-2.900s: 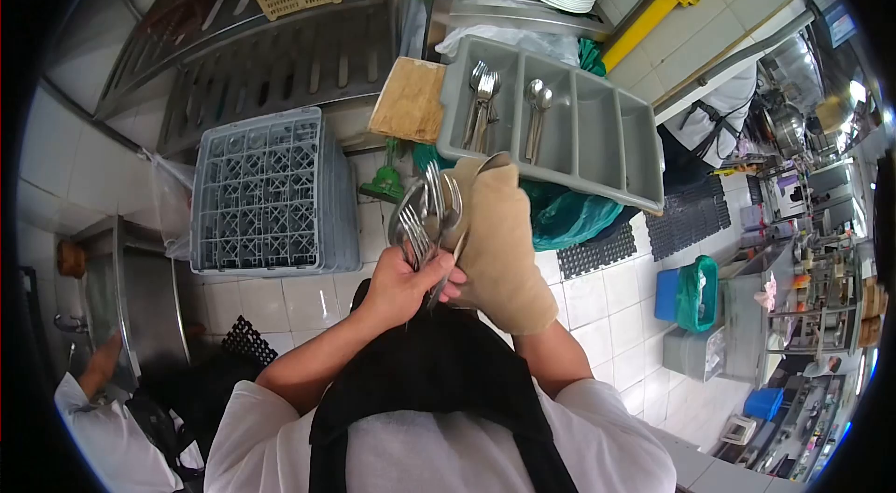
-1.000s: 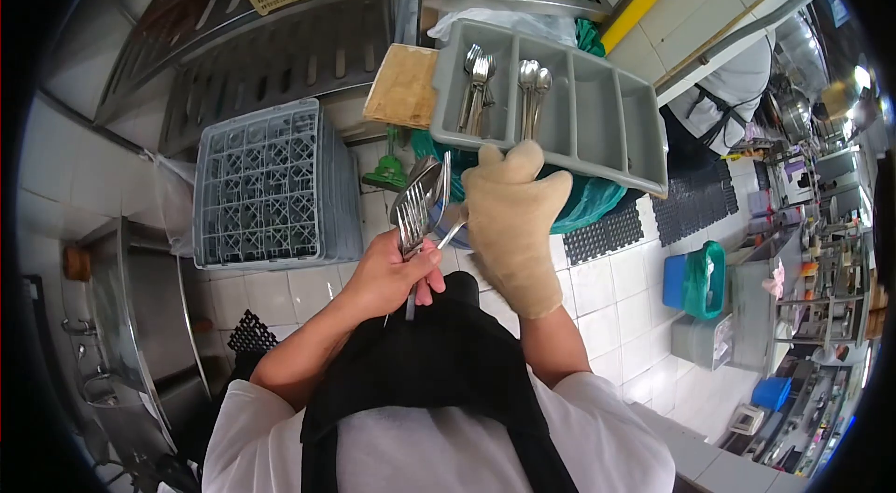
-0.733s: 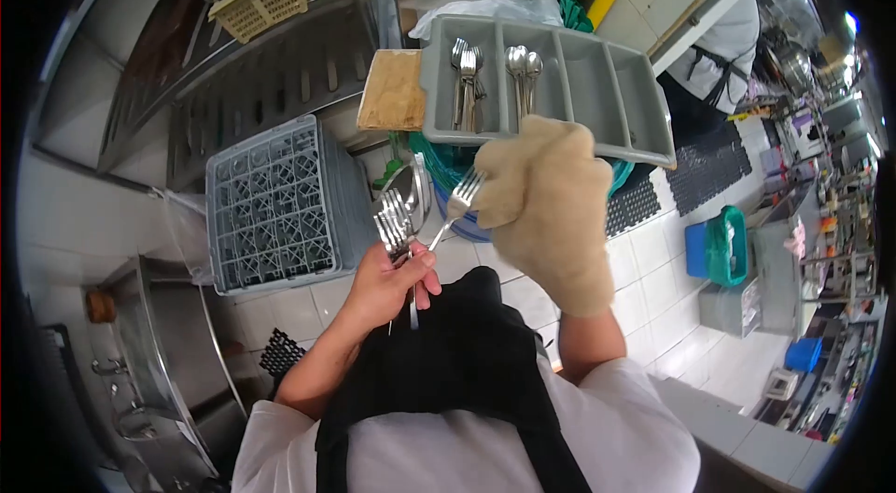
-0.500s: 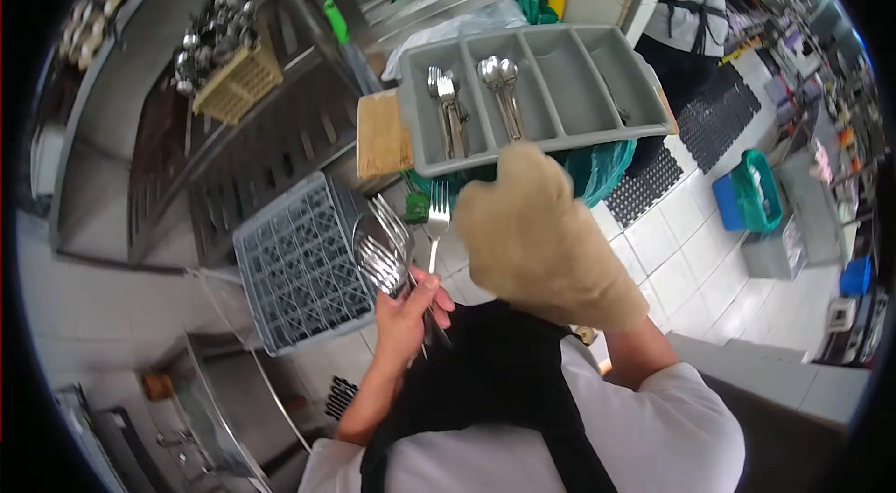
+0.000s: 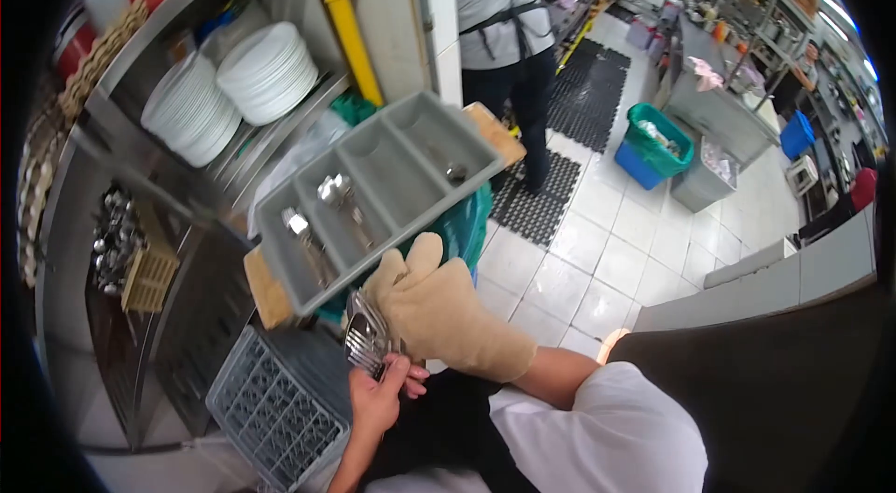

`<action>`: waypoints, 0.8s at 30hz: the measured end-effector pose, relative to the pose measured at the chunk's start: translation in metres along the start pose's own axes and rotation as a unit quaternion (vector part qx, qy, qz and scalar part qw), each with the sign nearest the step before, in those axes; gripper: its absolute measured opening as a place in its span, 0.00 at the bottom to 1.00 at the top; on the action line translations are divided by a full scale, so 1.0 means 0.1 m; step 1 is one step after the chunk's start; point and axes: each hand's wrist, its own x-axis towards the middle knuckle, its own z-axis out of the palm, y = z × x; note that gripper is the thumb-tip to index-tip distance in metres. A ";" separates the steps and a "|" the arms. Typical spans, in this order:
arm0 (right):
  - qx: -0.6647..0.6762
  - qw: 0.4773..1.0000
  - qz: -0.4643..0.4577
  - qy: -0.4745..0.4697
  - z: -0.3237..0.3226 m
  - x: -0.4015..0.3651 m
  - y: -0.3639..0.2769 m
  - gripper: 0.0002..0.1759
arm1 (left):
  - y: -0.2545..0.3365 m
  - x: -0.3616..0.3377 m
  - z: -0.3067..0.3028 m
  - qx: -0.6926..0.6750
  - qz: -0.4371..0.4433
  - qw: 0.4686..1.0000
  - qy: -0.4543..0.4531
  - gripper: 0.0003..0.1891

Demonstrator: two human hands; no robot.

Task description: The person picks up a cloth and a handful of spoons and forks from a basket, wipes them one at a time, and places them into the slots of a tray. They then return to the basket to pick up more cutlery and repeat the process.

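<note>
A cutlery bundle [image 5: 362, 341] is gripped by the bare L hand [image 5: 378, 398], fingers closed round the handles. The gloved R hand [image 5: 439, 311] is laid against the bundle tops; its grip cannot be determined. The bundle is located just below the grey divided tray [image 5: 403, 168], w/ a dish rack [image 5: 280, 411] lower left.

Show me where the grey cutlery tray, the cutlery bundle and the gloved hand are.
grey cutlery tray [image 5: 401, 171]: head view, bare compartment floor.
cutlery bundle [image 5: 362, 339]: head view, the shiny upper ends.
gloved right hand [image 5: 443, 316]: head view, back of glove.
</note>
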 end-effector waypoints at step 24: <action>-0.103 0.963 -0.247 -0.002 0.52 0.21 -0.38 0.12 | -0.30 0.20 0.27 -0.046 0.057 0.969 0.235 0.12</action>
